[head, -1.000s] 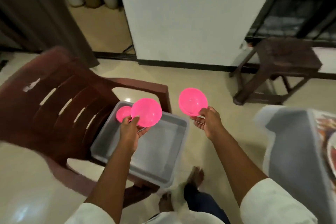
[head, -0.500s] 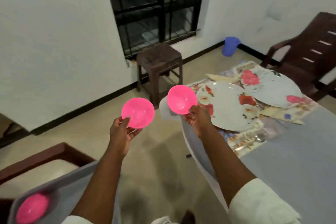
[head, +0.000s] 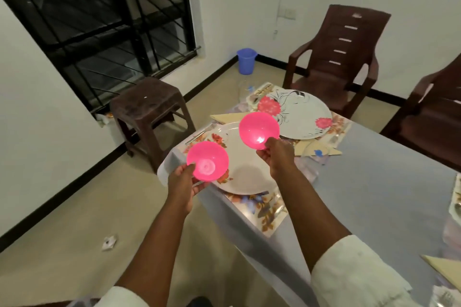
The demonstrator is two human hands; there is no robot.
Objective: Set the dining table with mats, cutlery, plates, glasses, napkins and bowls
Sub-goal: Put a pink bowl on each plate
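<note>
Above near plate (head: 245, 169), left hand (head: 183, 180) pinched pink bowl (head: 207, 161), right hand (head: 277, 154) pinched second bowl (head: 258, 129); best lowered level, beside plates.

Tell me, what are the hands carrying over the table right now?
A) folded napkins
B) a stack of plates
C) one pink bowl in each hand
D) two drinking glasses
C: the left hand and the right hand each pinch a pink bowl by its rim.

Cream-white sleeves (head: 349, 274) pushed up past the elbows, 2 bare forearms.
</note>
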